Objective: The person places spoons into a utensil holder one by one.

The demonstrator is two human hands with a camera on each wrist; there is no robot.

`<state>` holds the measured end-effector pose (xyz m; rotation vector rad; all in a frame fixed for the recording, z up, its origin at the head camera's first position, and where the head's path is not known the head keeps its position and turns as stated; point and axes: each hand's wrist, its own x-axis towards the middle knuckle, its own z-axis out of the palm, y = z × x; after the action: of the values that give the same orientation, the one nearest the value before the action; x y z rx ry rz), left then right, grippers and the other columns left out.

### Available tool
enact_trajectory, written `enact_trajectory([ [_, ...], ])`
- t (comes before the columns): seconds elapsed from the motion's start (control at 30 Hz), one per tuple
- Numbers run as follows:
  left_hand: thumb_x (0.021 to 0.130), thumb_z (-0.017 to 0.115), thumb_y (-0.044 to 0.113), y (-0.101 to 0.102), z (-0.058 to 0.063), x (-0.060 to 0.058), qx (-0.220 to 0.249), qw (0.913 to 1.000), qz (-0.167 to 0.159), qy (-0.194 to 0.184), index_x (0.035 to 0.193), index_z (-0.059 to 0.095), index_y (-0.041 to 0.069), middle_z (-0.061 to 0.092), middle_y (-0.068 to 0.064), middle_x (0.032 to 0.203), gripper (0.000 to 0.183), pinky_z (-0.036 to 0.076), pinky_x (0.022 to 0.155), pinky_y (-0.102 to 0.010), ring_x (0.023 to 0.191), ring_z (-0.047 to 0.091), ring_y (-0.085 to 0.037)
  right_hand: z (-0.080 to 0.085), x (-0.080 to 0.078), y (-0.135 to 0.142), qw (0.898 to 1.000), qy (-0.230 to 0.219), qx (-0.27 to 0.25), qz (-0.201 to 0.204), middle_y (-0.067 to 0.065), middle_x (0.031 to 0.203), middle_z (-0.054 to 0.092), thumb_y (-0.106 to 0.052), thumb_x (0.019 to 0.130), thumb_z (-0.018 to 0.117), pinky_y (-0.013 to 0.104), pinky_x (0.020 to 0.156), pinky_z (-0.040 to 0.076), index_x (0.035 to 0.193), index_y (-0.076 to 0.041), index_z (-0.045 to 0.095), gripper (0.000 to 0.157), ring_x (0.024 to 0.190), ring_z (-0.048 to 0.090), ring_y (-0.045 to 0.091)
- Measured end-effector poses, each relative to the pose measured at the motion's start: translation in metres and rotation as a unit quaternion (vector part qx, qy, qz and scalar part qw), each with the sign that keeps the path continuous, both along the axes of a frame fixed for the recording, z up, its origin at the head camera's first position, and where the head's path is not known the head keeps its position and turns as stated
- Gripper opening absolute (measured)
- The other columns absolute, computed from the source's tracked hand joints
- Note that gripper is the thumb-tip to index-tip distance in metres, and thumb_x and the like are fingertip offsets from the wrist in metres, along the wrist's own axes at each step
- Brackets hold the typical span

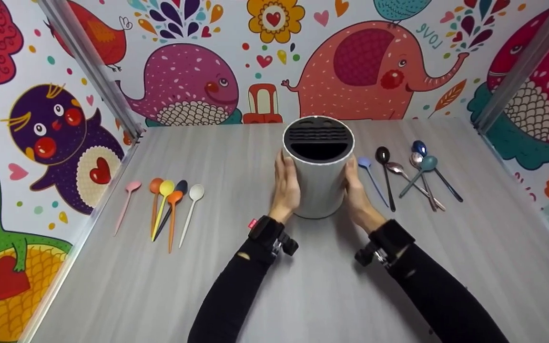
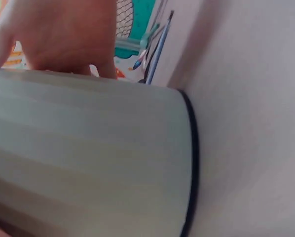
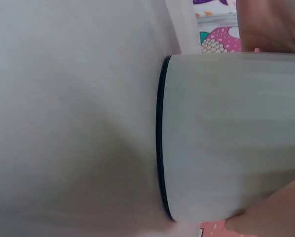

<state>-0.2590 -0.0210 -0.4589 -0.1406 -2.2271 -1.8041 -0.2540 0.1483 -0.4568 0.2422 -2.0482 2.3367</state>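
Between both hands stands a white cylindrical utensil holder (image 1: 321,186), with a slotted black top that has one wide opening towards me. My left hand (image 1: 286,188) grips its left side, and my right hand (image 1: 359,200) grips the right side. A black ring (image 2: 193,158) runs round the bottom edge, close over the tabletop. In the right wrist view the holder (image 3: 226,138) lies across the frame, with part of my right hand (image 3: 273,212) at the lower corner. Much of the fingers is hidden behind the holder.
Left of the holder lie several coloured spoons, among them a pink spoon (image 1: 127,202) and a white spoon (image 1: 191,209). More spoons lie on the right, some crossing, including a blue spoon (image 1: 365,163) and a teal spoon (image 1: 428,164). Printed panels (image 1: 265,47) border the grey table (image 1: 236,152).
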Motion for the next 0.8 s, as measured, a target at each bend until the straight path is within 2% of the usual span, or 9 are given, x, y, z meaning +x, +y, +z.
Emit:
enact_trajectory([
  [0.13,0.086,0.004,0.083,0.003,-0.002,0.012,-0.026,0.9995,-0.003,0.019,0.16,0.013,0.0,0.02,-0.021,0.165,0.112,0.017,0.122,-0.048,0.153,0.016,-0.033,0.0,0.013,0.006,1.0,-0.005,-0.008,-0.001,0.008,0.168,-0.019,-0.05,0.106,0.019,0.044,0.122,-0.01,0.161,-0.012,-0.015,0.075,0.153,-0.017,0.023],
  [0.27,0.091,0.004,0.079,0.007,-0.006,0.026,-0.05,0.9983,-0.006,0.03,0.16,0.013,-0.002,0.021,-0.022,0.165,0.107,0.02,0.121,-0.049,0.152,0.019,-0.034,-0.002,0.026,0.012,1.0,-0.018,-0.007,-0.007,0.007,0.167,-0.025,-0.052,0.106,0.019,0.044,0.121,-0.012,0.16,-0.011,-0.02,0.078,0.152,-0.02,0.023],
  [0.57,0.093,0.005,0.077,0.013,-0.006,0.045,-0.057,0.9976,-0.006,0.038,0.16,0.014,-0.002,0.025,-0.02,0.164,0.103,0.022,0.12,-0.049,0.151,0.022,-0.034,-0.004,0.047,0.017,1.0,0.019,-0.006,-0.01,0.001,0.169,-0.014,-0.051,0.107,0.02,0.047,0.121,-0.003,0.164,-0.02,-0.009,0.071,0.153,-0.01,0.018],
  [0.8,0.098,0.007,0.07,0.009,-0.008,0.057,-0.064,0.9959,-0.003,0.064,0.159,0.015,-0.004,0.026,-0.021,0.163,0.096,0.021,0.121,-0.05,0.151,0.023,-0.034,-0.006,0.057,0.014,1.0,0.017,-0.004,-0.009,0.001,0.169,-0.019,-0.053,0.106,0.018,0.048,0.121,-0.007,0.163,-0.02,-0.013,0.072,0.152,-0.016,0.017],
])
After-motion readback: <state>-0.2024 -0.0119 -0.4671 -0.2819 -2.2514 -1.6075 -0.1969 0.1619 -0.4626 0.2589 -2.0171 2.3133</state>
